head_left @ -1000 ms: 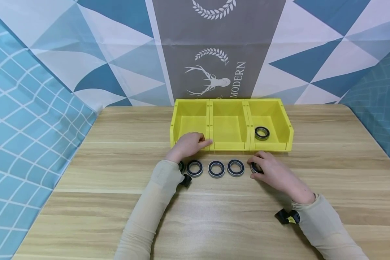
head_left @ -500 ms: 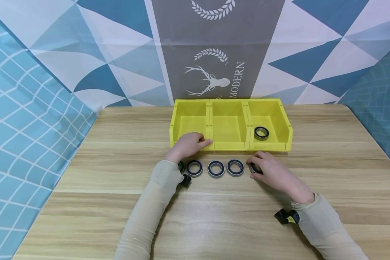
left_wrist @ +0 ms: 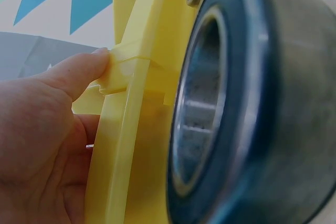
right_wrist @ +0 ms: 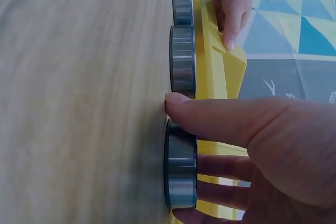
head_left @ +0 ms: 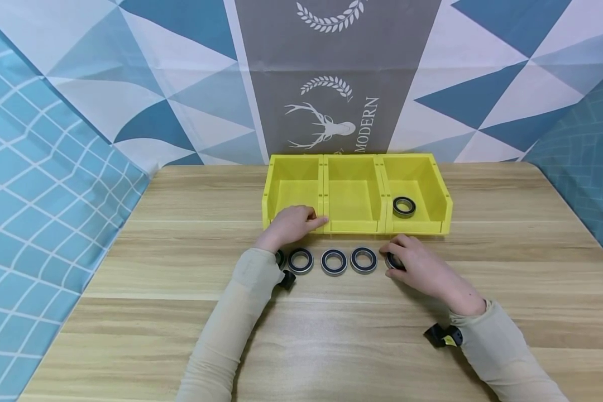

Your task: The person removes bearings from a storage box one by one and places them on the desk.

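Near the right end of a row of ball bearings, my right hand (head_left: 422, 268) holds a bearing (head_left: 394, 261) lying flat on the wooden table. In the right wrist view, thumb and fingers span that bearing's (right_wrist: 181, 174) rim from opposite sides. My left hand (head_left: 288, 224) grips the front edge of the left yellow bin (head_left: 297, 167), its thumb on the wall beside the middle bin (head_left: 354, 225). Other bearings in the row are one bearing (head_left: 364, 261), a second (head_left: 334, 262) and a third (head_left: 300, 261); another (head_left: 280, 258) is partly hidden by the left wrist.
The right yellow bin (head_left: 439, 206) holds one bearing (head_left: 404, 207). All three bins stand joined side by side at the back of the table (head_left: 331, 346), against a patterned cloth (head_left: 211, 84). A large bearing (left_wrist: 252, 93) fills the right of the left wrist view.
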The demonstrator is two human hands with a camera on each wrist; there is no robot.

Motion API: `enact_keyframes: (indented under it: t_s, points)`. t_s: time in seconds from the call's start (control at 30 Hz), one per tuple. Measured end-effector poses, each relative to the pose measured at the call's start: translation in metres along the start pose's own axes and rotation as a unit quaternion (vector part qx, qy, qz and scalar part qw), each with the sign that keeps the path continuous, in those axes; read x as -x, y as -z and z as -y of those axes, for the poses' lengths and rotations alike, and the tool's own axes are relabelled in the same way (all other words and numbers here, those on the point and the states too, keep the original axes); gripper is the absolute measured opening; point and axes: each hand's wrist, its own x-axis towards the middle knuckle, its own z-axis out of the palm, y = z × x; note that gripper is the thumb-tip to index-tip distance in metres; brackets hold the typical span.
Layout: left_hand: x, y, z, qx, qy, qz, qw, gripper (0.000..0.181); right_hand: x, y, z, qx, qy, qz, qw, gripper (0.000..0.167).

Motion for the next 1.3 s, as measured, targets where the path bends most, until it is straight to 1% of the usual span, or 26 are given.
enact_keyframes:
  t_s: [0.1,0.23,0.3,0.37,0.43,0.57,0.73,0.83,0.93,1.0,1.1,1.3]
  points:
    - [0.001,0.000,0.001,0.000,0.002,0.000,1.0000,0.043,-0.001,-0.001,0.001,0.001,-0.005,0.006,1.0000,0.038]
    - [0.001,-0.001,0.002,-0.005,-0.003,-0.001,1.0000,0.042,-0.002,-0.001,0.001,-0.004,-0.018,0.016,0.9997,0.040]
    - [0.001,-0.001,0.002,-0.007,-0.007,-0.001,1.0000,0.042,-0.002,0.000,0.000,-0.008,-0.026,0.015,0.9995,0.038]
    - [0.001,-0.001,0.002,-0.009,-0.008,-0.001,0.9999,0.042,-0.003,0.002,-0.001,-0.008,-0.032,0.005,0.9994,0.034]
    - [0.001,-0.002,0.002,-0.008,-0.007,-0.002,0.9999,0.042,-0.004,0.005,-0.003,-0.003,-0.036,-0.012,0.9993,0.029]
    - [0.001,-0.002,0.001,-0.006,-0.006,-0.004,1.0000,0.042,-0.007,0.016,-0.007,0.008,-0.039,-0.060,0.9974,0.020]
    - [0.001,-0.002,0.000,-0.002,-0.007,-0.003,1.0000,0.042,-0.014,0.028,-0.017,-0.005,-0.057,-0.122,0.9909,0.009]
    - [0.000,-0.003,0.001,-0.001,-0.008,-0.004,1.0000,0.042,-0.020,0.032,-0.024,-0.014,-0.069,-0.160,0.9846,0.009]
    - [0.000,-0.003,0.001,-0.001,-0.008,-0.006,0.9999,0.042,-0.028,0.035,-0.031,-0.025,-0.086,-0.180,0.9796,0.013]
    - [0.000,-0.004,0.002,-0.003,-0.008,-0.007,0.9999,0.042,-0.033,0.036,-0.035,-0.028,-0.099,-0.177,0.9788,0.015]
    - [0.000,-0.004,0.002,-0.004,-0.009,-0.010,0.9999,0.042,-0.042,0.038,-0.041,-0.028,-0.118,-0.156,0.9803,0.019]
    - [0.001,-0.001,0.000,-0.004,-0.008,-0.012,0.9999,0.042,-0.056,0.039,-0.049,-0.023,-0.129,-0.109,0.9854,0.028]
